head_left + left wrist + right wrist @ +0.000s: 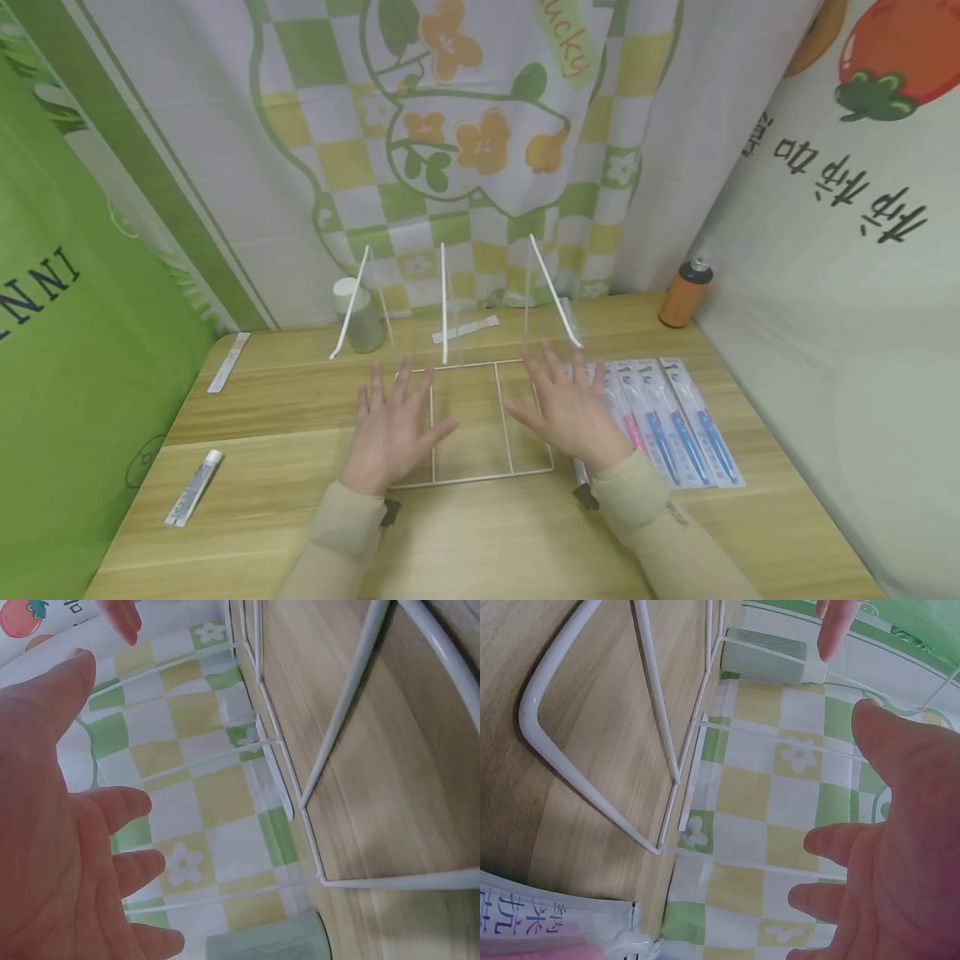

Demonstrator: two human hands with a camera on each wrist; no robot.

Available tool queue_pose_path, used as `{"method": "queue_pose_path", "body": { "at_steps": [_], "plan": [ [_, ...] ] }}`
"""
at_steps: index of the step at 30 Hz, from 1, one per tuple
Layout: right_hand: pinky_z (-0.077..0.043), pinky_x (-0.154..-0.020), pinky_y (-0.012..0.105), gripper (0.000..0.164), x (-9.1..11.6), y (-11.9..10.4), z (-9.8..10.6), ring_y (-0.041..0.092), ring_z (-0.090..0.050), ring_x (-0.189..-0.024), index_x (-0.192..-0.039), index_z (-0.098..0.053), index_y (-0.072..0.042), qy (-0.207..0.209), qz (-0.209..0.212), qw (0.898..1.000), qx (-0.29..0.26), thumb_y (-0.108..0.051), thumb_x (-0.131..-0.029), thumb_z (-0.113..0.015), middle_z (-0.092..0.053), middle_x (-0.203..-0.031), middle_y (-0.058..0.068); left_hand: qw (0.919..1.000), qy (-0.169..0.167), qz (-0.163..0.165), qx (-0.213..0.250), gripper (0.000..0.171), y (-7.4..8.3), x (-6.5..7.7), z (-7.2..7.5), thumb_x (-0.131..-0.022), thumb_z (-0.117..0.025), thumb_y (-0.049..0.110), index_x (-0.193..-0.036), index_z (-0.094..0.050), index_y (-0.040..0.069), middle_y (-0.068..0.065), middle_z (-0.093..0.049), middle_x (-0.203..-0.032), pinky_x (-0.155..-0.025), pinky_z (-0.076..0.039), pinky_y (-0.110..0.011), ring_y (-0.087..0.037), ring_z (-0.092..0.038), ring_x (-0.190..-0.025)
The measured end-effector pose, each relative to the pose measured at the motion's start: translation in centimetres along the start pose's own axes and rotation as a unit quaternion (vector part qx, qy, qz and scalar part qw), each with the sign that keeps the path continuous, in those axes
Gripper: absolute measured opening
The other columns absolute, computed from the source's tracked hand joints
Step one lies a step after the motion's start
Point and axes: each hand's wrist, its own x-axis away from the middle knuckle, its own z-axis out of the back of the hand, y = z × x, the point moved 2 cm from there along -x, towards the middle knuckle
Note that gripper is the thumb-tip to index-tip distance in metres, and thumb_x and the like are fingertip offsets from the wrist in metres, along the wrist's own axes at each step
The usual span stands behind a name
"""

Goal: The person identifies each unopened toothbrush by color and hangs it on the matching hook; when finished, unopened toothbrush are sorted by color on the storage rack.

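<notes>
A white wire rack stands on the wooden table, its rectangular base flat and three slanting prongs raised at the back. Over the left part of the base my left hand is spread, fingers straight and holding nothing. My right hand spreads likewise over the base's right side, near several packaged toothbrushes. In the left wrist view, the palm and fingers of the left hand are beside the rack's bars, apart from them. The right wrist view has the right hand with nothing in its fingers.
Behind the rack stand a grey-green bottle with a white cap and, far right, an orange bottle. A white tube lies at left. Slim flat packets lie at the back and left. Printed curtains hang around the table.
</notes>
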Motion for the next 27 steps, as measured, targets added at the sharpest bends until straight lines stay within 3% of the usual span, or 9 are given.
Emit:
{"method": "queue_pose_path", "body": {
  "at_steps": [4,9,14,18,23,27],
  "plan": [
    [-0.006,-0.114,0.09,0.09,0.0,0.1,0.0,0.064,-0.014,-0.156,-0.171,-0.034,-0.02,-0.007,-0.006,1.0,0.0,-0.073,-0.101,-0.056,-0.023,-0.176,0.017,1.0,-0.004,0.006,-0.005,0.092,-0.6,0.4,-0.2,-0.099,-0.049,0.08,-0.167,-0.042,0.018,-0.015,-0.015,-0.179,-0.119,-0.015,-0.084,-0.064,-0.008,-0.157],
    [-0.007,-0.115,0.09,0.094,0.1,0.2,0.0,0.064,-0.015,-0.155,-0.172,-0.03,-0.023,-0.019,-0.011,1.0,0.004,-0.083,-0.1,-0.042,-0.02,-0.177,0.016,0.9989,-0.041,0.015,-0.016,0.091,-1.8,1.7,-0.4,-0.099,-0.054,0.078,-0.169,-0.038,0.022,-0.015,-0.019,-0.178,-0.119,-0.014,-0.083,-0.059,-0.008,-0.159],
    [-0.004,-0.115,0.089,0.095,0.1,0.4,0.0,0.064,-0.013,-0.156,-0.173,-0.028,-0.025,-0.022,-0.012,1.0,-0.005,-0.083,-0.099,-0.042,-0.02,-0.177,0.017,0.9979,-0.063,0.004,-0.016,0.092,-3.3,3.4,-0.5,-0.095,-0.073,0.065,-0.166,-0.043,0.016,-0.023,-0.041,-0.168,-0.116,-0.028,-0.083,-0.06,-0.034,-0.151],
    [-0.004,-0.114,0.09,0.094,0.2,0.7,-0.1,0.064,-0.013,-0.156,-0.173,-0.026,-0.026,-0.021,-0.011,1.0,-0.005,-0.082,-0.1,-0.044,-0.021,-0.176,0.018,0.9968,-0.077,-0.009,0.02,0.085,-4.7,4.5,-1.0,-0.092,-0.082,0.055,-0.159,-0.054,0.012,-0.023,-0.05,-0.162,-0.113,-0.036,-0.08,-0.061,-0.045,-0.144],
    [-0.008,-0.114,0.091,0.093,0.3,1.2,-0.2,0.064,-0.019,-0.154,-0.173,-0.027,-0.026,-0.013,-0.01,1.0,0.005,-0.082,-0.1,-0.042,-0.026,-0.175,0.019,0.9917,-0.095,-0.007,0.086,0.075,-6.2,5.3,-1.8,-0.09,-0.086,0.047,-0.152,-0.062,0.011,-0.023,-0.049,-0.162,-0.116,-0.034,-0.078,-0.066,-0.041,-0.143],
    [-0.01,-0.114,0.091,0.092,0.3,1.4,-0.3,0.065,-0.021,-0.154,-0.172,-0.029,-0.024,-0.015,-0.01,1.0,0.003,-0.08,-0.101,-0.043,-0.028,-0.175,0.02,0.9885,-0.109,0.01,0.104,0.07,-6.9,5.6,-2.1,-0.089,-0.087,0.044,-0.148,-0.067,0.011,-0.019,-0.05,-0.163,-0.117,-0.031,-0.079,-0.065,-0.037,-0.146]
  ]
}}
